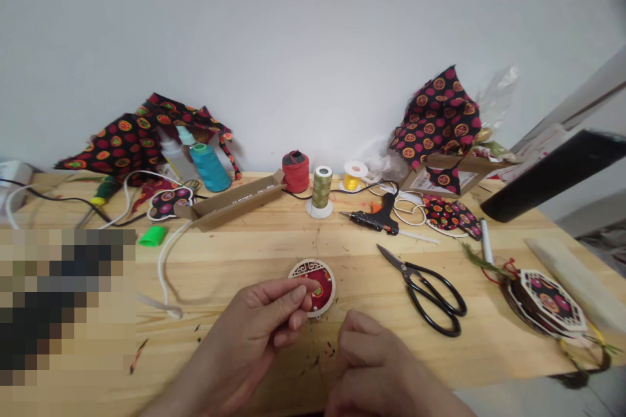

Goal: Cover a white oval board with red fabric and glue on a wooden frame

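- Red-and-cream round fabric ornament (323,285) sits just above the pine workbench (220,260), held by the left hand (249,332).
- Thumb and fingers pinch its rim firmly.
- Right hand (372,361) curls just beside it; whether it grips anything, I cannot tell.

Round ornament (313,288): deep red centre with a small gold-toned pattern, inside a cream rim with a fretwork corner.
Cloth, upper left of the frame (117,143): black, with red dots and orange-and-green medallions.
Cloth, upper right (435,114): the same black, red and orange print.
Thread spools: teal (210,168), red (295,171), olive-gold (321,187).
Small spool (353,179): bright yellow thread.
Six-sided ornament, right edge (550,303): cream border around the black print.
Scissors (435,300): black handles, silver blades.
Glue gun (376,221): black.
Small clip, left of centre (152,236): vivid green.
Table (235,254): pale honey wood, streaked with grain.
Wall (313,45): plain pale grey.
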{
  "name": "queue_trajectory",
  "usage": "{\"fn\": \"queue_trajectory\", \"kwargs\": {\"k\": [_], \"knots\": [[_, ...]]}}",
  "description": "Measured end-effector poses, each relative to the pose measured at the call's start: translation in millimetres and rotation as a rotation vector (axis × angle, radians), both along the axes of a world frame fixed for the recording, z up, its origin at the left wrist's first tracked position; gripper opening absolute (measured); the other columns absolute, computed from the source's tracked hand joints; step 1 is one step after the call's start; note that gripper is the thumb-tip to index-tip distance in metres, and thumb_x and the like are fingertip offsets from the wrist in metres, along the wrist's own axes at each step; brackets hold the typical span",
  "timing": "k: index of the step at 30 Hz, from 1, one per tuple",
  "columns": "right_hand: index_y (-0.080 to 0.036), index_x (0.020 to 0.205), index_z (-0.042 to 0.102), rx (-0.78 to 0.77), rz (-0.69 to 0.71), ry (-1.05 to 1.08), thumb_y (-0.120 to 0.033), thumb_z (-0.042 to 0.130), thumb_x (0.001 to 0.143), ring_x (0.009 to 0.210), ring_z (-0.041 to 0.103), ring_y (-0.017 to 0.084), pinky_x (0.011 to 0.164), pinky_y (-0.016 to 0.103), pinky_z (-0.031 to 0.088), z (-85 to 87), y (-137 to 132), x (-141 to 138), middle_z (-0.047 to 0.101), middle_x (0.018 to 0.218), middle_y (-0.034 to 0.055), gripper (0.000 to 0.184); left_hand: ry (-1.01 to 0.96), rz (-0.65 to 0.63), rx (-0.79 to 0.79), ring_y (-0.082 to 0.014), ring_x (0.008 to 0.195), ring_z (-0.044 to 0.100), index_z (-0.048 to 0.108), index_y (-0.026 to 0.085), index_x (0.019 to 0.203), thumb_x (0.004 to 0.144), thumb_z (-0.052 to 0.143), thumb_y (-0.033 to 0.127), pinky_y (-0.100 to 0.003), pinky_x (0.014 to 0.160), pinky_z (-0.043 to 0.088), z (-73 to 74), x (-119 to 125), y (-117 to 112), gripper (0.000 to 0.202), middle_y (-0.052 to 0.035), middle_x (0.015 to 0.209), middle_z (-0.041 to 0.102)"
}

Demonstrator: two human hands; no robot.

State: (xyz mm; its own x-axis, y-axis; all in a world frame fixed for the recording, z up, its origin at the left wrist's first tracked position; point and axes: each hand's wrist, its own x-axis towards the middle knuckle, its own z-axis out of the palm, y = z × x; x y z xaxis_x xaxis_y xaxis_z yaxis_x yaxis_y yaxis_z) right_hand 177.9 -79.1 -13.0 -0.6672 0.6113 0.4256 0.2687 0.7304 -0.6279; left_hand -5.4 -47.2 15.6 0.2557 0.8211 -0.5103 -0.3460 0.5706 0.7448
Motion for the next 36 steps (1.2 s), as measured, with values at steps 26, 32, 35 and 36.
{"fn": "queue_trajectory", "kwargs": {"k": [26,32,35,36], "knots": [[-0.021,0.055,0.030,-0.038,0.193,0.032,-0.032,0.027,0.097,0.060,0.045,0.008,0.056,0.018,0.039,-22.4,-4.0,-2.7,0.049,0.057,-0.0046,0.044,0.103,-0.014,0.047,-0.0028,0.045,0.037,0.073,0.011,0.068,0.063,0.078,0.026,-0.013,0.038,0.024,-0.9,-0.8,1.3,0.016,0.0007,0.053,0.056],[-0.020,0.051,0.035,-0.178,0.165,-0.094,-0.030,0.044,0.091,0.061,0.049,0.008,0.058,0.017,0.041,-3.2,-11.8,5.1,0.052,0.056,-0.0051,0.042,0.154,-0.074,0.043,-0.0036,0.042,0.034,0.070,0.012,0.063,0.063,0.077,0.030,-0.015,0.038,0.022,3.4,-0.1,2.5,0.020,0.0020,0.047,0.052],[-0.021,0.059,0.055,-0.344,0.045,-0.159,-0.028,0.057,0.083,0.060,0.054,0.008,0.058,0.018,0.043,15.0,-14.7,22.7,0.060,0.063,-0.0047,0.026,0.170,-0.077,0.058,-0.0040,0.043,0.035,0.069,0.011,0.062,0.065,0.076,0.031,-0.016,0.039,0.022,6.1,-2.6,2.5,0.021,0.0019,0.048,0.052],[-0.022,0.065,0.061,-0.381,-0.026,-0.177,-0.026,0.059,0.082,0.061,0.055,0.009,0.056,0.018,0.044,20.7,-13.0,29.3,0.063,0.065,-0.0038,0.018,0.171,-0.073,0.065,-0.0043,0.044,0.035,0.070,0.012,0.064,0.065,0.076,0.031,-0.016,0.039,0.022,7.1,-3.4,2.5,0.020,0.0021,0.048,0.052]]}}
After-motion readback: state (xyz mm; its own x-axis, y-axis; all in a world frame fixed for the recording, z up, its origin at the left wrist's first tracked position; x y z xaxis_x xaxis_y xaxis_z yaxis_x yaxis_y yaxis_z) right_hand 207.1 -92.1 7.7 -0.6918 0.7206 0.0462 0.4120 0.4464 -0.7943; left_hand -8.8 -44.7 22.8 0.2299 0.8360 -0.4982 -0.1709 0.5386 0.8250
